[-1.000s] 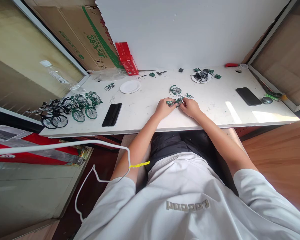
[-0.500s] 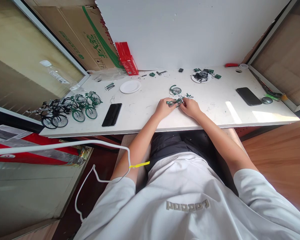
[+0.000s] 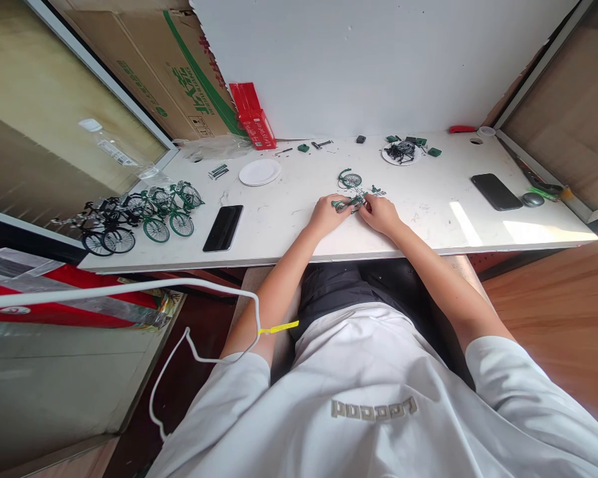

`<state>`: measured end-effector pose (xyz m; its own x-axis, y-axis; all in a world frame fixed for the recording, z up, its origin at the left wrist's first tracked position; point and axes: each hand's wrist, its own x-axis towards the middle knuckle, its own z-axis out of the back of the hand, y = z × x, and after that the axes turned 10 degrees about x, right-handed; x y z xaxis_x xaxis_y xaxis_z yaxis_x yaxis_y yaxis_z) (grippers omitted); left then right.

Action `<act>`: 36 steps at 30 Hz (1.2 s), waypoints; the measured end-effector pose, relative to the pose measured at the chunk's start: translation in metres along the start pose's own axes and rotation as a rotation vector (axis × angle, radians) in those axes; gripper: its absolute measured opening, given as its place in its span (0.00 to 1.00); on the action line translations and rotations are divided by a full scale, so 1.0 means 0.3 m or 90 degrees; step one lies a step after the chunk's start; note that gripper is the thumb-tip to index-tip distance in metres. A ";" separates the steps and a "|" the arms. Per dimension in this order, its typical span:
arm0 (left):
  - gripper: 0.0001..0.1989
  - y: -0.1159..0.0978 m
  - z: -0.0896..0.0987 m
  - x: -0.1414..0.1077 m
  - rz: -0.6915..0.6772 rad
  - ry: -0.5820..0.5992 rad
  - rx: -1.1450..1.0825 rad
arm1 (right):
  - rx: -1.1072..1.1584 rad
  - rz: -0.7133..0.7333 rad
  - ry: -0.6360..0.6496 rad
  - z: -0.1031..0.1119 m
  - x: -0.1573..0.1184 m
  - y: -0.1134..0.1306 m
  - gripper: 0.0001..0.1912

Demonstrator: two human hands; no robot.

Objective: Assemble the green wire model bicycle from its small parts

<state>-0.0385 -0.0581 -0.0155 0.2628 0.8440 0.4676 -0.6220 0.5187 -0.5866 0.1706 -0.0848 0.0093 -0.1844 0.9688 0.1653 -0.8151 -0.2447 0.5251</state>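
My left hand is closed round one end of a green model bicycle part, low over the table. On its other side my right hand pinches the same piece with thumb and fingers. My fingers hide much of it, so its exact shape is unclear. Just beyond my hands lies a small wheel with a green mudguard. Small green and silver bits lie close to my right fingertips.
Several finished-looking model bicycles stand at the left, beside a black phone. A white plate and a red box are farther back. Black parts fill another plate. A second phone lies right, by a round grey object.
Both hands stay in place on the green bicycle part. The part appears to have tilted slightly between my fingers; nothing else has visibly moved.
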 end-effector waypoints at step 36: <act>0.04 -0.008 0.004 -0.002 -0.008 0.002 0.000 | -0.001 0.009 -0.006 -0.011 0.007 -0.016 0.11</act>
<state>-0.0382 -0.0599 -0.0135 0.2731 0.8377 0.4730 -0.6191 0.5294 -0.5800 0.1724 -0.0814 0.0044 -0.1900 0.9650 0.1809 -0.8133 -0.2579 0.5215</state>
